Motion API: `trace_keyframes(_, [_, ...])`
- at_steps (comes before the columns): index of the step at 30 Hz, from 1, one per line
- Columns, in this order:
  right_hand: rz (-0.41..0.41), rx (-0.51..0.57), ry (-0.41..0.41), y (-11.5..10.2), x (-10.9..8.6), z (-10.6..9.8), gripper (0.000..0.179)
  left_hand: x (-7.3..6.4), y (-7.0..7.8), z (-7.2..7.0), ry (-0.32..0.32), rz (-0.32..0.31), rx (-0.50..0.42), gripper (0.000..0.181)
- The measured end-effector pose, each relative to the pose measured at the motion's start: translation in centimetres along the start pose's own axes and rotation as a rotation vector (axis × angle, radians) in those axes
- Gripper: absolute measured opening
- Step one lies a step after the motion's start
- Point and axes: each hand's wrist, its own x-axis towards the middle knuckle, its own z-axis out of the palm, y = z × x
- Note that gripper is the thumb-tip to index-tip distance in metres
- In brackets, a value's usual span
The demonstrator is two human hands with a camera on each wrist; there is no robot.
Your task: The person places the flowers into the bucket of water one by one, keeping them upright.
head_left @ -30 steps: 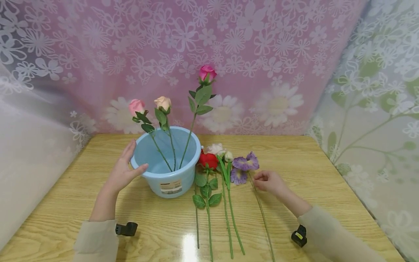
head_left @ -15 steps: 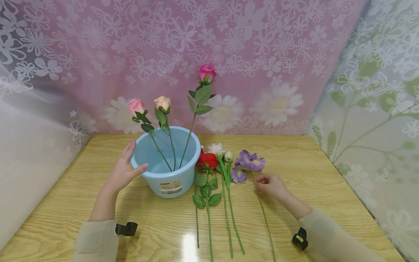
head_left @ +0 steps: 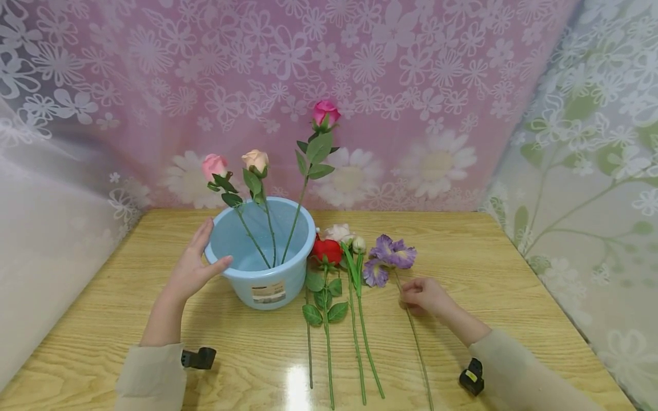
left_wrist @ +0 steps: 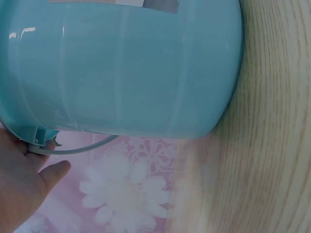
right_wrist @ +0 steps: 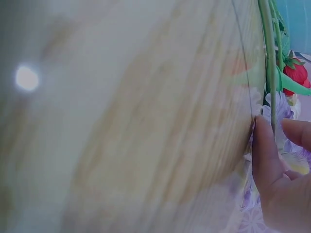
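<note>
From my end, the purple flower (head_left: 390, 257) just slid a bit right, away from the other stems (head_left: 365, 329) on the surface (head_left: 488, 245), so I reckon it's freer to lift, with the right hand (head_left: 425, 294) pinching its stem. The left hand (head_left: 189, 268) rests on the rim of the blue bucket (head_left: 297, 286), fingers loosely spread, and only the left wrist view shows me the grey handle (left_wrist: 73, 151) by those fingers
</note>
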Motion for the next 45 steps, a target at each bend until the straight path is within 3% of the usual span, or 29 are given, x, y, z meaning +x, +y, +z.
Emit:
trace_keyframes(8, [0.047,0.109,-0.071,0.3,0.0,-0.3,0.039,0.1,-0.2,0.1,0.011,0.019,0.005,0.087])
trace_keyframes(20, [0.073,0.243,-0.108,0.6,-0.1,-0.7,0.040,0.1,-0.2,0.0,0.007,0.012,-0.006,0.088])
trace_keyframes(27, [0.013,0.330,-0.144,0.2,-0.2,-1.3,0.038,0.0,-0.1,0.0,0.010,0.021,-0.012,0.087])
trace_keyframes(45, [-0.171,0.356,-0.035,-4.8,-1.9,-3.1,0.044,0.0,-0.1,0.1,0.008,0.026,-0.026,0.086])
